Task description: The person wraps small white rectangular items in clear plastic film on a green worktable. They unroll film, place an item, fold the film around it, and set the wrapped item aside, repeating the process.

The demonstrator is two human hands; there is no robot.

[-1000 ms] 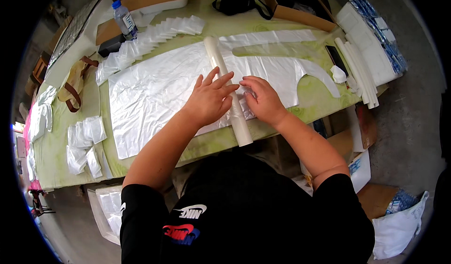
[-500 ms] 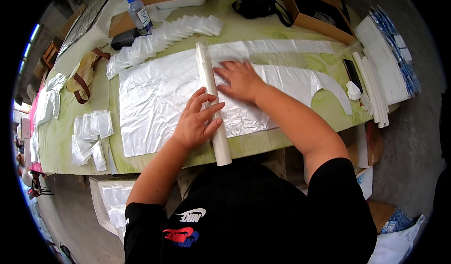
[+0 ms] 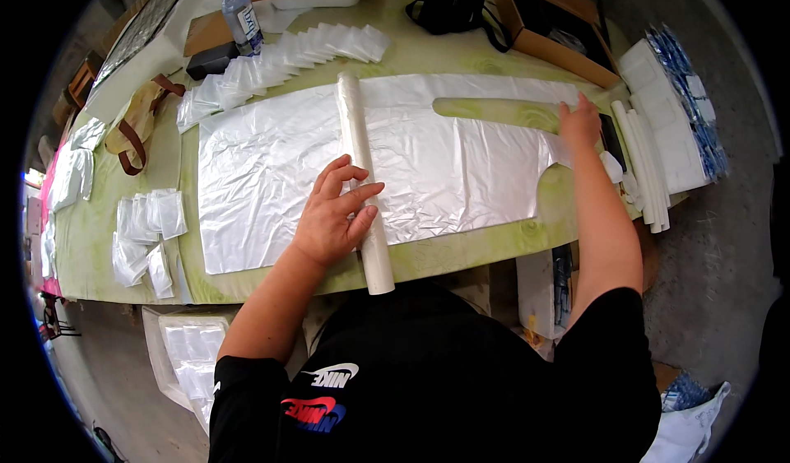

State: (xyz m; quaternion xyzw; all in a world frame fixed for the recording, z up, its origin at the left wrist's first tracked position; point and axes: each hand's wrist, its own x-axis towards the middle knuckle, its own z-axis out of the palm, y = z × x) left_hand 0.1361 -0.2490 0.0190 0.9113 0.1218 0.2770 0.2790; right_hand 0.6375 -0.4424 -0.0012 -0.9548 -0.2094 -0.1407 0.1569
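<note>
A thin, shiny white plastic apron (image 3: 461, 167) lies flat on the table, its two strap-like arms reaching right around a long slot. Across it rests a smooth white tube (image 3: 352, 117), its near end sticking out past the table edge. My left hand (image 3: 333, 216) lies on the tube with fingers spread, pressing without gripping it. At the apron's far right end is my right hand (image 3: 581, 121), fingers apart, touching the strap ends. My right forearm hides part of the lower strap.
Folded clear plastic packets (image 3: 288, 60) line the back; more packets (image 3: 152, 224) lie at left. A blue-capped bottle (image 3: 240, 18), a yellowish bag (image 3: 140, 130), a black bag (image 3: 453, 6) and an open carton (image 3: 555, 27) stand around. White tubes (image 3: 646, 167) lie at right beside a phone (image 3: 611, 138).
My right hand has moved from beside the tube out to the strap ends at the right. The apron's wrinkles there look flatter and the curved strap has shifted. My left hand stays on the tube.
</note>
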